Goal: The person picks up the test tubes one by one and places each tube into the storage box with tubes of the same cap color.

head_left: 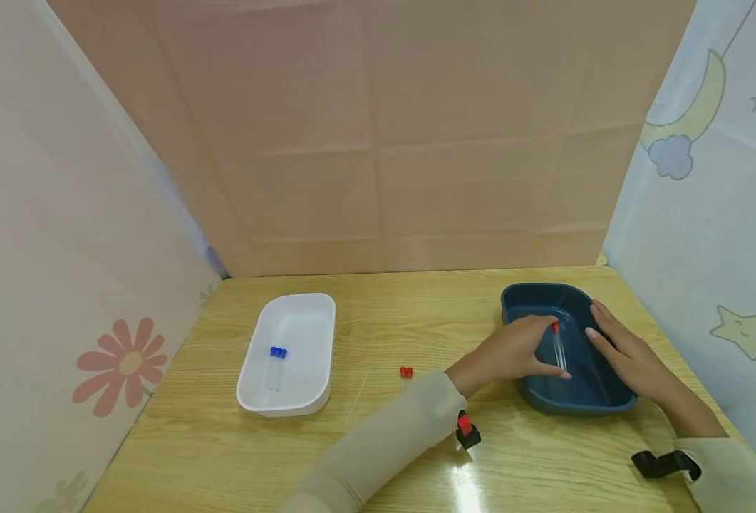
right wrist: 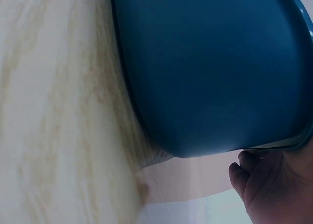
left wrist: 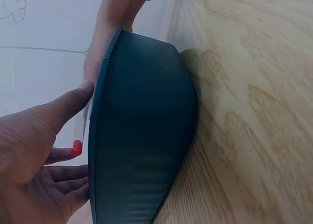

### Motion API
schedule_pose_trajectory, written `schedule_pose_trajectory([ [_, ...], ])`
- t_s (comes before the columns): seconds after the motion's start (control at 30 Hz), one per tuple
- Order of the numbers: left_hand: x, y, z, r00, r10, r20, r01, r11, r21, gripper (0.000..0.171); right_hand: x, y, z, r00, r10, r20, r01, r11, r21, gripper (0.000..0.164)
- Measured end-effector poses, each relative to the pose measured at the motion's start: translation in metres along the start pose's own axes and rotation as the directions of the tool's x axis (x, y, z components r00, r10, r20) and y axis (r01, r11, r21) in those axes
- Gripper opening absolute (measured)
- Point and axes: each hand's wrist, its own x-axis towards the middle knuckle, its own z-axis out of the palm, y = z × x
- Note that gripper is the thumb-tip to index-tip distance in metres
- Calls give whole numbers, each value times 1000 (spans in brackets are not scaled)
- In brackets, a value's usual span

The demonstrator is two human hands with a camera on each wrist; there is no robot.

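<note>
My left hand (head_left: 512, 349) reaches over the left rim of a dark blue plastic bin (head_left: 579, 406). Between its thumb and fingers it holds a clear test tube with a red cap (head_left: 560, 349), cap toward the far side. In the left wrist view the red cap (left wrist: 77, 147) shows beside the fingers, just past the rim, while the bin hides most of the tube. My right hand (head_left: 630, 356) grips the bin's right rim, thumb on the inner side. Its curled fingers (right wrist: 239, 177) appear against the outer wall in the right wrist view.
A white bin (head_left: 307, 328) stands to the left, with several blue-capped clear tubes (head_left: 278, 354) lying in it. Red-capped tubes (head_left: 406, 372) lie on the wooden table (head_left: 378, 320) between the bins, partly hidden by the left sleeve. A brown backdrop (head_left: 378, 142) closes off the back.
</note>
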Motion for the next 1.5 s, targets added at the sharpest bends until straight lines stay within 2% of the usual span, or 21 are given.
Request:
schedule_pose_trajectory([
  [0.17,5,8,4,1000,-6,25,5,999,42,98,0,0,-1,1000,9,6,-9,1000,11,63],
  [0.37,15,16,10,1000,17,25,-20,992,123,95,0,-1,-2,1000,15,6,-15,1000,16,63],
  [0.67,28,22,28,998,-56,42,45,974,222,94,0,-3,2,1000,3,3,-3,1000,28,62],
  [0.93,38,27,37,993,-102,62,82,962,260,87,0,-4,2,1000,7,-3,-7,1000,17,61],
  [1.23,50,30,37,988,-142,56,120,950,290,79,-1,-4,1,1000,0,-5,0,1000,10,61],
  [1.5,53,31,41,982,-176,72,147,944,297,77,0,-4,1,1000,0,2,0,1000,2,61],
])
